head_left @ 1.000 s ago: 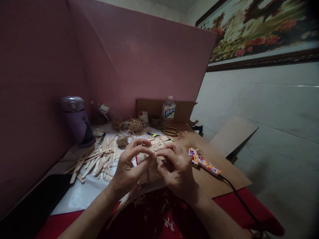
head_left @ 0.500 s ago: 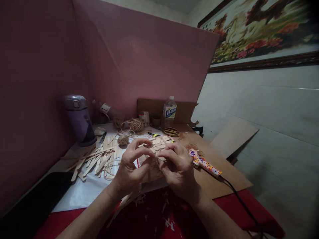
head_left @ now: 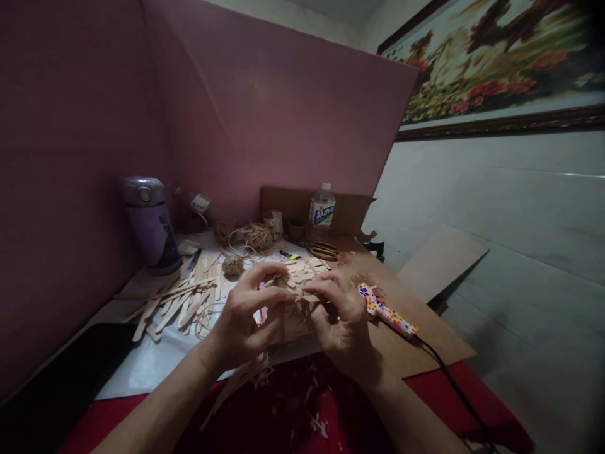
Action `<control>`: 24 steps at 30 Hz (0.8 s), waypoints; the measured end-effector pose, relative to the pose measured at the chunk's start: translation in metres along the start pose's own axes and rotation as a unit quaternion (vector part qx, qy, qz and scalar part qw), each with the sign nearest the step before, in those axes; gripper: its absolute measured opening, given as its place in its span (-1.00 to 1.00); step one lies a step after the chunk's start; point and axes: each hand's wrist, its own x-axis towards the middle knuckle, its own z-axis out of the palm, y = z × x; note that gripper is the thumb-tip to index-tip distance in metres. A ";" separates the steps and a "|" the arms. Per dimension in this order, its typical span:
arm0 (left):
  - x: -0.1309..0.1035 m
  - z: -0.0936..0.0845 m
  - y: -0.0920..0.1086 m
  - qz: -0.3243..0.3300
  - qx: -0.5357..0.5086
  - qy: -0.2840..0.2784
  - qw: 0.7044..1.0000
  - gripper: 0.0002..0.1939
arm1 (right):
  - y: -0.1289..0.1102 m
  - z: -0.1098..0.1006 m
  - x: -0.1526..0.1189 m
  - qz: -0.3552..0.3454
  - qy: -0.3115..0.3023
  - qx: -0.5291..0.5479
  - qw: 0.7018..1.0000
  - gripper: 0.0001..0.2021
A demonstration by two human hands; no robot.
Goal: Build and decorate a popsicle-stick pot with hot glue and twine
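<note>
My left hand (head_left: 250,309) and my right hand (head_left: 343,315) meet over a piece made of overlapping craft sticks (head_left: 307,270). The fingers of both are curled in, with the tips close together. Between them a small pale knotted bit of twine (head_left: 299,292) shows, pinched from either side. My hands cover the near part of the craft-stick piece. Left of my left hand lies a loose pile of craft sticks (head_left: 184,299) on a white sheet. A small twine ball (head_left: 232,266) sits just beyond that hand.
A flower-patterned glue gun (head_left: 387,315) with a black cord lies on brown board at right. Scissors (head_left: 323,251), a larger twine ball (head_left: 259,237) and a plastic bottle (head_left: 323,211) stand behind. A purple flask (head_left: 152,227) and a black flat object (head_left: 70,372) are at left.
My fingertips have drawn slightly apart, and the twine between them shows more plainly. My right thumb has shifted a little right. Things on the table stay put; the view moved slightly.
</note>
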 end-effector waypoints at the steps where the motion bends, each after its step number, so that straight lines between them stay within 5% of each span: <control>1: 0.000 0.000 0.000 0.002 0.001 0.000 1.000 -0.69 | 0.001 0.000 -0.001 -0.010 0.006 0.000 1.000 -0.72; 9: 0.001 0.000 -0.001 -0.013 -0.001 0.018 1.000 -0.69 | 0.008 -0.001 -0.004 -0.112 0.006 -0.062 0.992 -0.68; 24: 0.005 0.013 -0.007 -0.120 -0.036 0.092 0.988 -0.73 | 0.013 0.004 -0.005 -0.108 0.010 -0.070 0.992 -0.67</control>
